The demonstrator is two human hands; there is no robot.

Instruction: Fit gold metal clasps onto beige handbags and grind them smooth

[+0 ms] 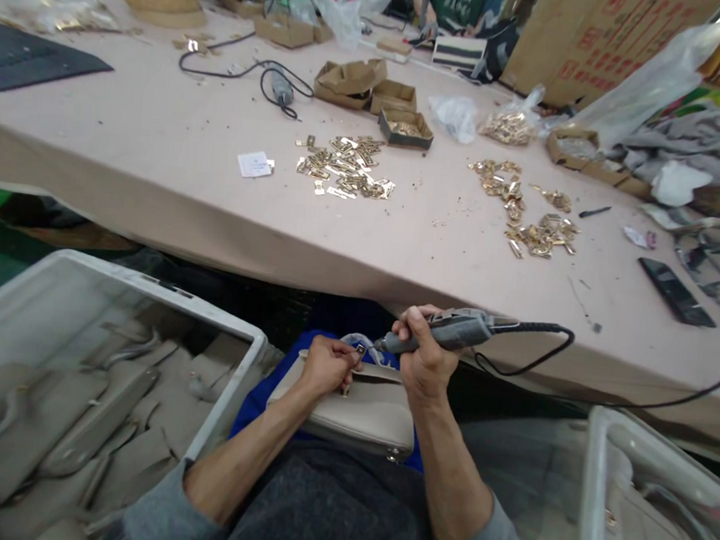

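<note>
A beige handbag (359, 421) rests on my lap over blue cloth. My right hand (425, 355) is wrapped round a grey corded electric screwdriver (465, 330), its tip pointing left toward the top of the bag. With fingers pinched, my left hand (330, 364) holds a small metal fitting (360, 350) at the bag's upper edge, close to the screwdriver's tip. Whether the tip touches the fitting I cannot tell. The bag's pale handle (357, 339) arches up behind my fingers.
A white bin (222, 409) of beige bag pieces stands at my left, another bin (593, 492) with bags at my right. On the table (215, 198) lie gold fittings (347, 168), a second corded tool (281, 87), a phone (677, 291) and small boxes (403, 131). A person (462, 6) is across the table.
</note>
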